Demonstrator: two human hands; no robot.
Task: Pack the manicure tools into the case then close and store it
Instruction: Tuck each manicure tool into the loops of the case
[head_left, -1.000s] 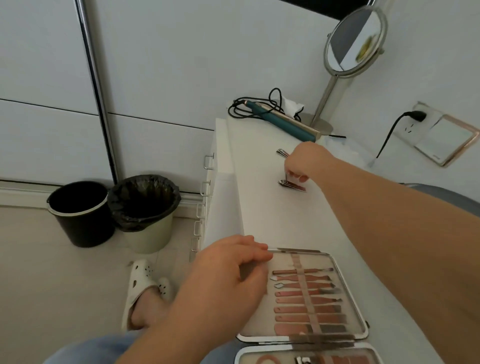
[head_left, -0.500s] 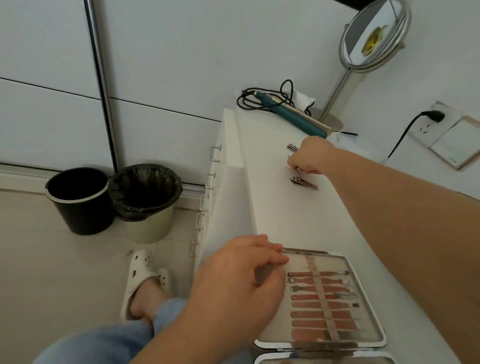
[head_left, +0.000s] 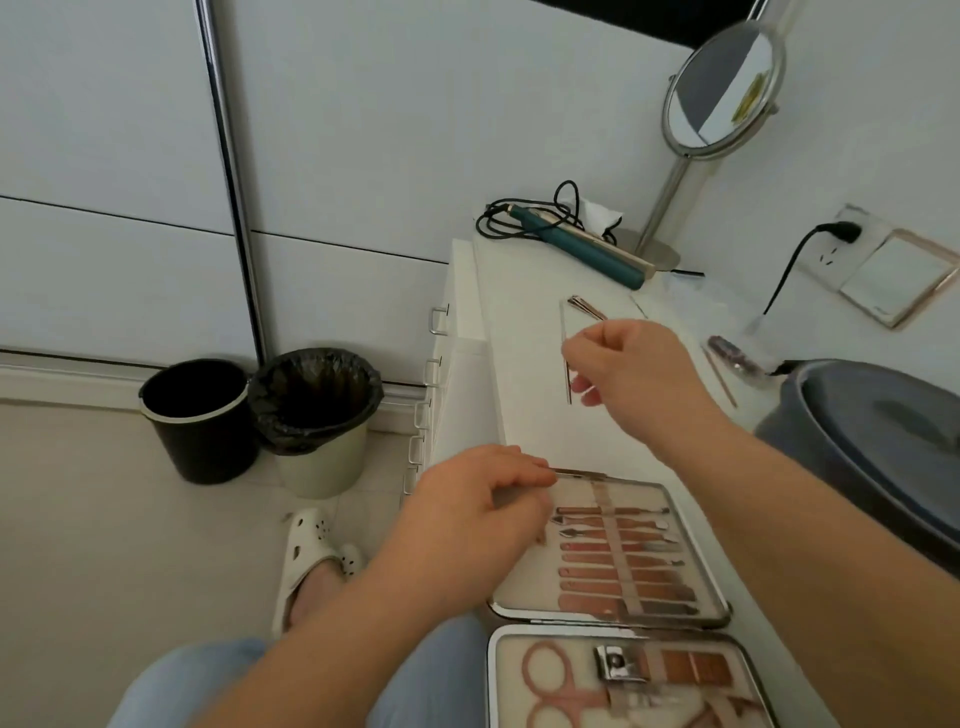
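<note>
The head view looks down on a narrow white dresser top (head_left: 524, 374) where a manicure case (head_left: 722, 608) lies open at the near end. Its far half holds a row of rose-gold tools (head_left: 618, 561) tucked under a vertical strap; its near half holds rose-gold scissors (head_left: 550, 686) and a steel nail clipper (head_left: 615, 662).

The right hand (head_left: 639, 374) hovers above the dresser beyond the case, thumb and forefinger pinching a long thin metal tool (head_left: 566, 358) that hangs nearly upright below the fingertips, clear of the surface. The other fingers curl loosely. Past this hand, another tool (head_left: 587, 307) lies on the dresser top, well apart from the case.

The left hand (head_left: 467, 514) rests over the far left corner of the case, fingers curled down onto its rim and lining; whether it grips the edge or merely presses on it cannot be told.

At the far end of the dresser lie a teal hair straightener (head_left: 587, 248) with a coiled black cord (head_left: 514, 221) and, just beside it, a round mirror on a stand (head_left: 722, 88). A thin stick (head_left: 719, 369) lies near the right edge. On the wall, a black plug (head_left: 839, 232) sits in a socket. A grey cushioned seat (head_left: 878, 441) is at the right. On the floor to the left stand a black bin (head_left: 197, 415) and a pale bin lined with a black bag (head_left: 317, 415), touching each other. A foot in a white clog (head_left: 306, 561) shows below them.
</note>
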